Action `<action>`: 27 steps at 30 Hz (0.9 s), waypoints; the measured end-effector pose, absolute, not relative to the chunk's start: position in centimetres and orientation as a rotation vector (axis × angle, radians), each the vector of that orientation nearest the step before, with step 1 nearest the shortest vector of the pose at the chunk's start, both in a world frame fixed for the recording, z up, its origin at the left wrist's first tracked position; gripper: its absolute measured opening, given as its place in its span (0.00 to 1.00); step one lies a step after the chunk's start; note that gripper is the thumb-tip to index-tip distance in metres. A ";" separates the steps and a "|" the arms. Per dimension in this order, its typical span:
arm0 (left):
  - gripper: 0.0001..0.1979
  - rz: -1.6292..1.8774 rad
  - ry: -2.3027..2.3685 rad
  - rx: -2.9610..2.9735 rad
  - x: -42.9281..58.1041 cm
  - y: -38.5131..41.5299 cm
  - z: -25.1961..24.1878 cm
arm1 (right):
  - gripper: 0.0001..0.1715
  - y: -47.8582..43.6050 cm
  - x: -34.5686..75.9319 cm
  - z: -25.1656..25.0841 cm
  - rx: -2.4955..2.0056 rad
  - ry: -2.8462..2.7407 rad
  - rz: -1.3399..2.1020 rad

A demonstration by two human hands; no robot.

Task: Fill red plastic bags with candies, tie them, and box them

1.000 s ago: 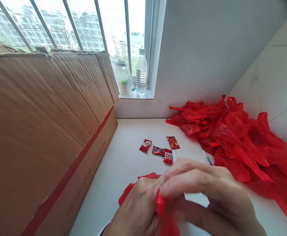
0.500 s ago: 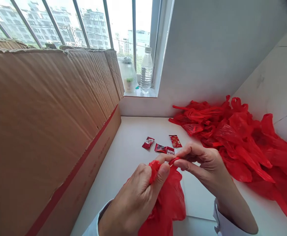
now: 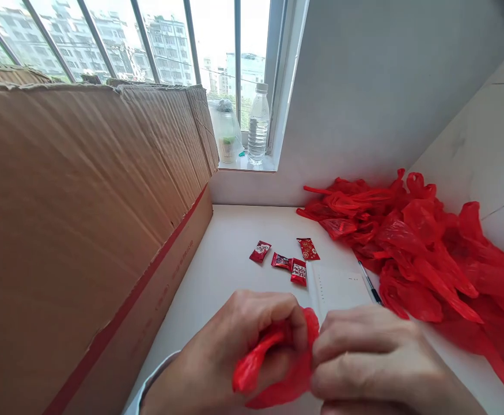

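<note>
My left hand (image 3: 238, 340) is closed around a bunched red plastic bag (image 3: 288, 389), part of which sticks out below its fingers. Against the bag's right side, my right hand (image 3: 372, 357) has its fingers curled together on the plastic; its fingertips are partly hidden and a little blurred. Beyond the hands, several small red wrapped packets lie on the white surface: one at the left (image 3: 260, 252), a darker packet (image 3: 281, 261) touching another packet (image 3: 299, 272), and a patterned packet (image 3: 307, 249) farther right.
A heap of red plastic bags (image 3: 407, 230) covers the right side. A notebook (image 3: 338, 282) and a pen (image 3: 370, 282) lie near it. The tall cardboard box (image 3: 83, 202) stands at the left. On the windowsill are a water bottle (image 3: 258, 124) and a bagged cup (image 3: 227, 135).
Both hands have come down and closer to me with the red bag. The right hand has turned, its back now facing up. The notebook, pen and the lower packet are now more visible.
</note>
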State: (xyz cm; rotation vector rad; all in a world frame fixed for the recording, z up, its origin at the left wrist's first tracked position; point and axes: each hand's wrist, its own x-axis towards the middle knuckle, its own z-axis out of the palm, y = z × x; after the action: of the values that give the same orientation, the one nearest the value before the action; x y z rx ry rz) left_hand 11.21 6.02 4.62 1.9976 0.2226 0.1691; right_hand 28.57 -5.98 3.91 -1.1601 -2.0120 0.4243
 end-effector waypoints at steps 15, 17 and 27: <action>0.08 0.883 0.385 2.975 12.1 5.8 1.7 | 0.17 -1.0 30.3 0.5 -1.313 -2.068 0.389; 0.09 0.826 0.428 2.926 11.0 5.6 1.2 | 0.18 -1.3 30.8 0.3 -1.342 -2.140 0.312; 0.12 0.844 0.761 2.777 4.1 1.4 -8.0 | 0.21 -3.0 36.1 -6.6 -1.937 -2.140 0.305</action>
State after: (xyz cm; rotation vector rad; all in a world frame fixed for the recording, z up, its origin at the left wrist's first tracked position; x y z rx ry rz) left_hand 4.07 1.42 -8.01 2.7766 0.7610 0.8441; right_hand 36.10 -2.97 -6.65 -1.9368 -2.1403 0.3050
